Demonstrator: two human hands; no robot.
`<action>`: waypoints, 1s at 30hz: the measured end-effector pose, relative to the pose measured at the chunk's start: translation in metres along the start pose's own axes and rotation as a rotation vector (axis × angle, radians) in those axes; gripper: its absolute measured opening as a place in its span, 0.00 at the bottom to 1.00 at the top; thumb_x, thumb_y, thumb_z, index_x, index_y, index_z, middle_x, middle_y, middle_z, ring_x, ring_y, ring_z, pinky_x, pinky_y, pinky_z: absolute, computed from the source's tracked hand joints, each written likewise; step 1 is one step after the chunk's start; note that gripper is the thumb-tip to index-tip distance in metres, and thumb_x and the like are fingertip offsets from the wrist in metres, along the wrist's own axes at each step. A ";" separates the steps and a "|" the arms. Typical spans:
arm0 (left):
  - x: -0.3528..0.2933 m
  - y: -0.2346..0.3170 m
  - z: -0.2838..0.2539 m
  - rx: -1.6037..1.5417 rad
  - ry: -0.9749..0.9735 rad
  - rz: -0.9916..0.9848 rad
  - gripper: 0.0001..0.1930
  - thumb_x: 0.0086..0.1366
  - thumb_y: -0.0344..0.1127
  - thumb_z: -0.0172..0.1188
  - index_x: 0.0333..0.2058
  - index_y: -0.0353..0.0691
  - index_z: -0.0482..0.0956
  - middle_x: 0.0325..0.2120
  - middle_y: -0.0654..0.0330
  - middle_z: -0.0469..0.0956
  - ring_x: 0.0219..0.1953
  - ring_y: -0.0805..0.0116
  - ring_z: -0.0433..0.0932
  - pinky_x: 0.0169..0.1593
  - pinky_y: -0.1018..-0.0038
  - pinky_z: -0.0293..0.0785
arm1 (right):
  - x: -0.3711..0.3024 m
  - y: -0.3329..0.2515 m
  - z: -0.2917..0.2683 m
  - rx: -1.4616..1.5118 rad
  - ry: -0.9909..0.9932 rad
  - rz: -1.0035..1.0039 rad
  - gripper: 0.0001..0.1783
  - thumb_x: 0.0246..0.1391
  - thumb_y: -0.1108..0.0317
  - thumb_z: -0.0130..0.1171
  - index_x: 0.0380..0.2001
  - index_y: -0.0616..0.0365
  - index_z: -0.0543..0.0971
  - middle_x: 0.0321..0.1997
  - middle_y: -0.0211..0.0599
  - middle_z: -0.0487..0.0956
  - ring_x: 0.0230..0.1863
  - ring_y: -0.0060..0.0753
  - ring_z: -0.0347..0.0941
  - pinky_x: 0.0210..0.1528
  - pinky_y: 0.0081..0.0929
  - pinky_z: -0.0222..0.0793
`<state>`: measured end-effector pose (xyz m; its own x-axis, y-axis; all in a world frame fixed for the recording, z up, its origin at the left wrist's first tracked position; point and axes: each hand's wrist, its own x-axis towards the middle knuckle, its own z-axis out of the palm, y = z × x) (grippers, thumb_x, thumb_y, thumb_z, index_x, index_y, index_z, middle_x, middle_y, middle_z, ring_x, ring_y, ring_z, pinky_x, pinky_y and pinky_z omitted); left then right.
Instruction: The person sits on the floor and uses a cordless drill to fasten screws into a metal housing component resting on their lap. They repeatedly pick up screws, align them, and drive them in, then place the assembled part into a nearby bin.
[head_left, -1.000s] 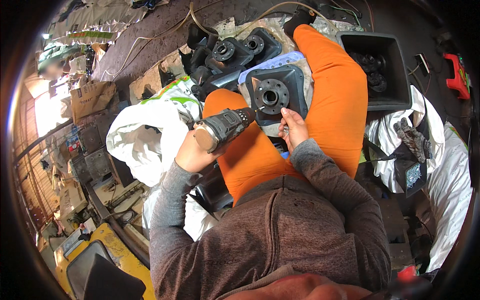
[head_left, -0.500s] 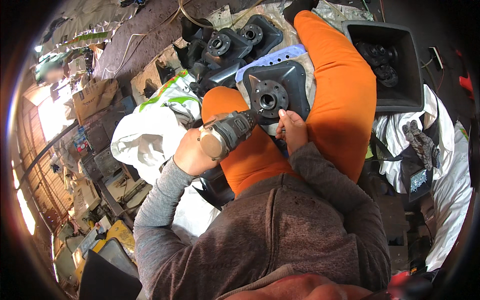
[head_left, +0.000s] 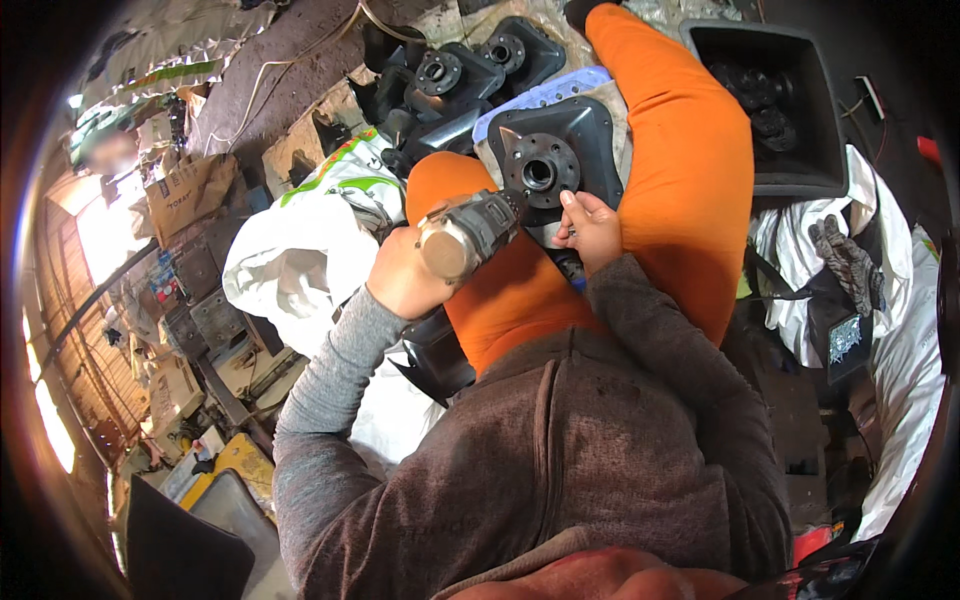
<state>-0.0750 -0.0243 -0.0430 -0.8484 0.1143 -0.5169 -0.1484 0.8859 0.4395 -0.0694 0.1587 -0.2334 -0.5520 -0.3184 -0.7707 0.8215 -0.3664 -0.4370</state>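
Note:
My left hand (head_left: 405, 275) is closed around a grey and black power drill (head_left: 468, 235). Its chuck points up and to the right, close to the left edge of a round flange. That flange, with a central bore and a ring of holes, sits on a black square-based housing (head_left: 588, 135) between my legs. At the flange's lower right edge, my right hand (head_left: 594, 235) has thumb and forefinger pinched together. Whatever is between those fingertips is too small to make out.
More black flanged housings (head_left: 462, 80) lie ahead, beside a bluish perforated plastic piece (head_left: 550, 92). A black bin (head_left: 800, 185) with dark parts stands at the right. Nearby are a grey glove (head_left: 848, 265) and a container of small shiny pieces (head_left: 845, 340). A white sack (head_left: 290, 260) lies left.
The drill and my left hand have shifted slightly right and tilted a little. My right hand has moved slightly right and stays pinched by the flange. The whole view has shifted slightly.

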 end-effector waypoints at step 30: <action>-0.092 0.038 0.018 -0.330 0.113 0.096 0.26 0.49 0.28 0.66 0.49 0.34 0.73 0.43 0.53 0.78 0.43 0.62 0.78 0.49 0.70 0.73 | -0.054 -0.018 -0.028 0.033 -0.525 0.148 0.15 0.61 0.63 0.55 0.49 0.56 0.74 0.46 0.38 0.79 0.47 0.29 0.77 0.43 0.27 0.80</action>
<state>0.0065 0.0068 0.0074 -0.9145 0.1231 -0.3853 -0.2057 0.6786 0.7051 -0.0500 0.2069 -0.1965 -0.4348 -0.7596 -0.4838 0.8957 -0.3090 -0.3198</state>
